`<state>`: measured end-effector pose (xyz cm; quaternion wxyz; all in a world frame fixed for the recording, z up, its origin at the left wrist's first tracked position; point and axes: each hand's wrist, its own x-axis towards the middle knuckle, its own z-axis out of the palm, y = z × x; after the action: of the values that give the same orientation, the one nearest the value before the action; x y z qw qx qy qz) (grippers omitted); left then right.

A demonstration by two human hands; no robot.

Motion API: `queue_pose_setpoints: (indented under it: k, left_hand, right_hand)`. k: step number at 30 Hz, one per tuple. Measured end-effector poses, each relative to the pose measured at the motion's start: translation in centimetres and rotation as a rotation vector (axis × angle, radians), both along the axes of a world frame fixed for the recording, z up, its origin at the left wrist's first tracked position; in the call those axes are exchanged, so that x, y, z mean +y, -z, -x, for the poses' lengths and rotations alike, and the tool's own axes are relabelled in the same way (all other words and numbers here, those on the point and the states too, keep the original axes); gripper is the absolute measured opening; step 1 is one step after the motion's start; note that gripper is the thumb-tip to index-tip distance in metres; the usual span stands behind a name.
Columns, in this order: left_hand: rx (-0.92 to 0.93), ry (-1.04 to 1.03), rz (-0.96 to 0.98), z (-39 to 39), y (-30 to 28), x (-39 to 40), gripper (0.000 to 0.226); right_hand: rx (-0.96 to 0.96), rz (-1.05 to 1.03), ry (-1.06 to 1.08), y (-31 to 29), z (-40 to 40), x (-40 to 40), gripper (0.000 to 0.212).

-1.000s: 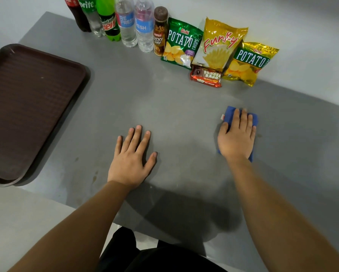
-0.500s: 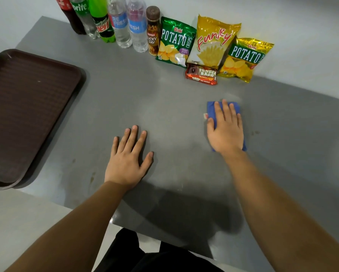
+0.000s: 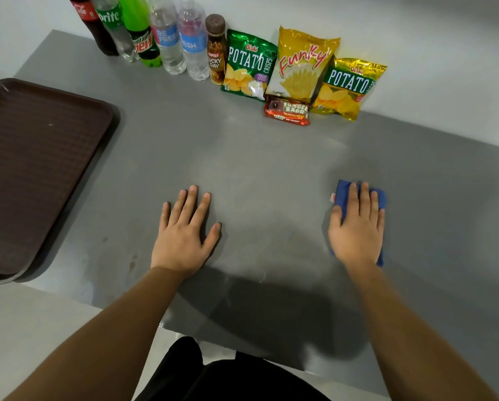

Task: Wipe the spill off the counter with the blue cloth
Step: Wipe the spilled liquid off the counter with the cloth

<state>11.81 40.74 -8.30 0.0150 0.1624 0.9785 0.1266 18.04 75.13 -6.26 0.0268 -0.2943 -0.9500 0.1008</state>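
Observation:
The blue cloth (image 3: pixel 345 190) lies folded on the grey counter (image 3: pixel 271 169), right of the middle. My right hand (image 3: pixel 358 230) presses flat on top of it and covers most of it, so only its far edge and right side show. Palm down on the bare counter to the left rests my left hand (image 3: pixel 184 233), fingers spread, holding nothing. Small brownish specks (image 3: pixel 132 263) mark the counter left of that hand. Between the two hands the surface has a faint dull sheen.
A dark brown tray (image 3: pixel 40 169) lies at the left and overhangs the counter's near edge. Several drink bottles (image 3: pixel 167 44), crisp bags (image 3: pixel 249 68) and a chocolate bar pack (image 3: pixel 287 111) line the back wall. The counter's near edge runs just under my forearms.
My right hand slid the cloth left and farther out, then back to the right and nearer to me. The left hand stayed flat in place.

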Motion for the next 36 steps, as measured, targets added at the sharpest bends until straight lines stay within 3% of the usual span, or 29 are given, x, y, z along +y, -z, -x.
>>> queue_pose_setpoints:
  k: [6, 11, 16, 23, 30, 36]
  left_hand:
    - [-0.007, -0.004, 0.008, 0.0, 0.1, -0.1, 0.07]
    - [-0.027, -0.005, 0.019, 0.1, -0.1, 0.0, 0.071]
    - [-0.025, -0.006, 0.01, 0.0, -0.2, 0.1, 0.071]
    - [-0.024, 0.005, 0.023, 0.0, -0.1, 0.0, 0.07]
    - [0.008, 0.013, 0.006, 0.1, 0.5, -0.2, 0.07]
    - [0.015, 0.013, -0.001, 0.3, 0.7, -0.2, 0.071]
  right_hand:
    - [0.031, -0.049, -0.098, 0.3, -3.8, -8.4, 0.064]
    - [-0.008, 0.019, -0.381, 0.7, -0.3, -15.2, 0.061]
    - [-0.04, 0.024, -0.47, 0.4, 6.9, -14.9, 0.061]
    - [-0.04, 0.053, -0.366, 0.0, 10.5, -10.4, 0.061]
    - [-0.05, -0.004, -0.318, 0.4, 5.2, -7.8, 0.063]
    - [-0.002, -0.045, -0.344, 0.8, -4.5, -11.9, 0.063]
